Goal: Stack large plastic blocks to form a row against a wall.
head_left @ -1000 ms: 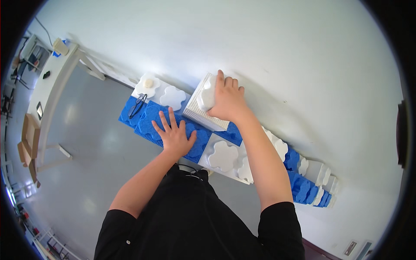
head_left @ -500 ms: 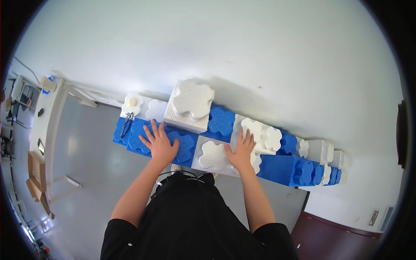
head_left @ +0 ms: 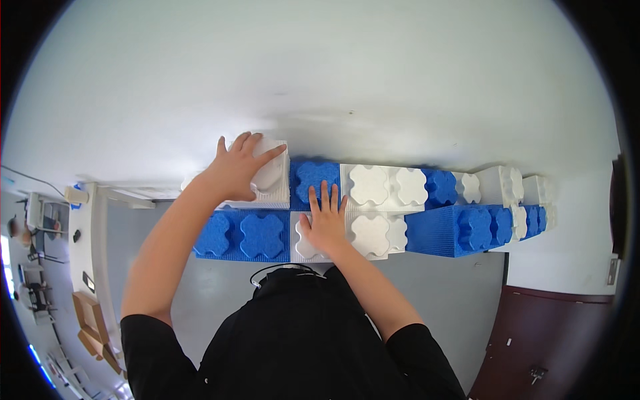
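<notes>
Large blue and white building blocks with clover-shaped studs stand in two rows against the wall. My left hand (head_left: 240,167) lies with spread fingers over the raised white block (head_left: 279,193) in the back row; its palm hides part of that block. Stretched out and flat, my right hand (head_left: 327,227) rests over the front white block (head_left: 301,250), its fingertips reaching the stud of the back blue block (head_left: 307,172). Left of the right hand is a front blue block (head_left: 261,235). A white block with two studs (head_left: 368,185) sits behind and to the right.
Further right, a blue block (head_left: 432,230) and smaller-looking blocks continue along the wall (head_left: 400,80). A dark red door (head_left: 547,333) stands at the lower right. On the left are a white table (head_left: 97,247) and an open cardboard box (head_left: 92,320).
My left hand has moved from the front blue blocks up onto the raised white block. My right hand has shifted left along the row. The view has turned, so the rows look more level.
</notes>
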`<state>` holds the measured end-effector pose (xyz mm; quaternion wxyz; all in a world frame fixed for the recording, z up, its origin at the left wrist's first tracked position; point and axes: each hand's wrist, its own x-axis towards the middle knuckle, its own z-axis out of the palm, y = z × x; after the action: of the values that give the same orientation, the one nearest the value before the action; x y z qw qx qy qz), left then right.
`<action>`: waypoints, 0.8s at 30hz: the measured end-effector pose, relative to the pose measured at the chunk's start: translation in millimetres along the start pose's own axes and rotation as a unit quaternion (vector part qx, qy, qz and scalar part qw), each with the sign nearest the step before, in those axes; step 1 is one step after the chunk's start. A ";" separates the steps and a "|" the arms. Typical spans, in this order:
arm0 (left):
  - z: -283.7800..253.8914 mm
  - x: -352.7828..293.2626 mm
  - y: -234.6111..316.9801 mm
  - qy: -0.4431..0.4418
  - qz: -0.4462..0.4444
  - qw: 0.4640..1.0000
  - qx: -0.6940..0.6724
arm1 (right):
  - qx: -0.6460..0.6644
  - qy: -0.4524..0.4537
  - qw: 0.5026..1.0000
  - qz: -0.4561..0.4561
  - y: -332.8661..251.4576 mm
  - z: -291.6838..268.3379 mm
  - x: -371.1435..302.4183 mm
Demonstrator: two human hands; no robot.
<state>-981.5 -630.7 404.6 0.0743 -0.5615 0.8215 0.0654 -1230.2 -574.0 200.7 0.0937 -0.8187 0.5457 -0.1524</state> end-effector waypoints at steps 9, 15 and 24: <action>-10.7 29.3 -9.8 -0.111 0.029 0.993 -0.009 | 0.004 -0.048 0.998 0.045 -9.1 -9.3 1.5; -18.2 30.2 -17.6 -0.112 0.040 0.993 -0.016 | 0.007 -0.063 0.997 0.048 -14.6 -14.8 5.2; -36.4 30.3 -8.6 -0.117 0.017 0.993 -0.010 | 0.015 -0.069 0.996 0.056 -12.3 -10.7 3.9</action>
<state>-986.0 -668.5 434.1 0.1634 -0.5364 0.8161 0.1398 -1222.0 -572.7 215.2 0.1518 -0.7937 0.5809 -0.0978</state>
